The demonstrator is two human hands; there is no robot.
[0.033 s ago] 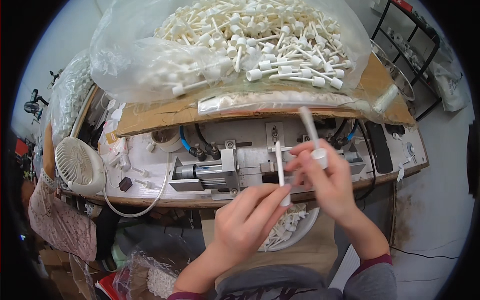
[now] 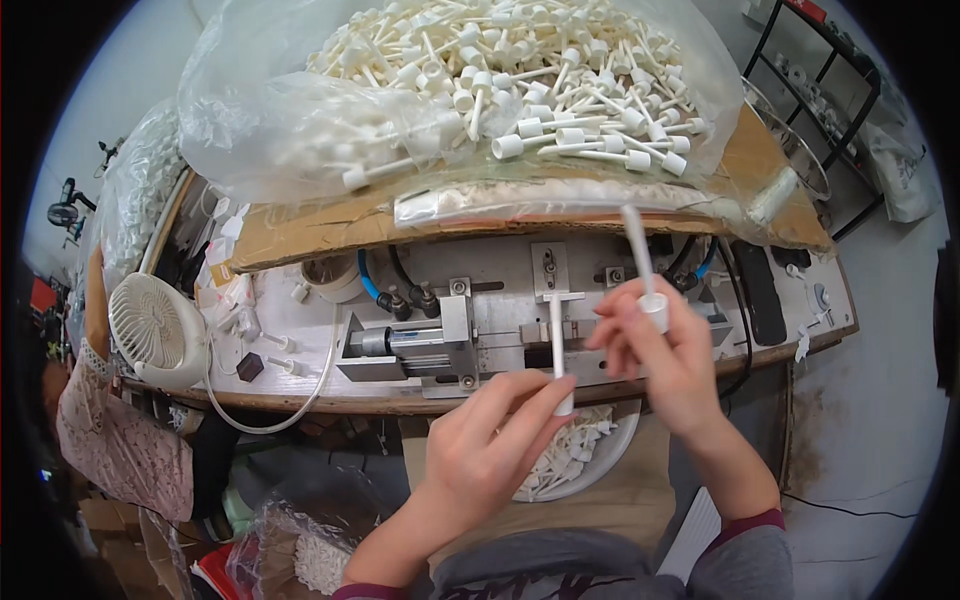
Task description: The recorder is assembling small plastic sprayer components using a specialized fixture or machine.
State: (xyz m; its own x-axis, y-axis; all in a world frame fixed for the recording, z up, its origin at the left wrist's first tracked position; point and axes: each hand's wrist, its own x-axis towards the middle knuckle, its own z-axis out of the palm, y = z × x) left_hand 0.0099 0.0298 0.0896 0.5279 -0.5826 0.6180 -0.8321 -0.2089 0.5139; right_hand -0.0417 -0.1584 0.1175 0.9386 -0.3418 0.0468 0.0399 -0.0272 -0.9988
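My left hand (image 2: 490, 430) pinches a white plastic cap with a long stem (image 2: 557, 340) between thumb and fingers, the stem pointing up and away. To its right, my right hand (image 2: 672, 365) holds a second white stemmed cap (image 2: 654, 310). That one also has its stem upward, a little blurred. The two pieces are apart. Both hands are over the bench's front edge, before a metal fixture with pneumatic cylinders (image 2: 415, 345). Below my left hand, partly hidden by it, a white bowl (image 2: 628, 445) holds many small white pieces.
A large heap of stemmed caps (image 2: 500, 70) lies in clear plastic on a cardboard sheet (image 2: 300, 240) above the fixture. A small white fan (image 2: 160, 330) stands at the bench's left. A black phone-like slab (image 2: 763, 297) and loose bits lie at the right. Blue and black hoses reach the fixture.
My right hand has moved slightly right with its stemmed cap. The cap in my left hand has shifted a little left and stands more upright.
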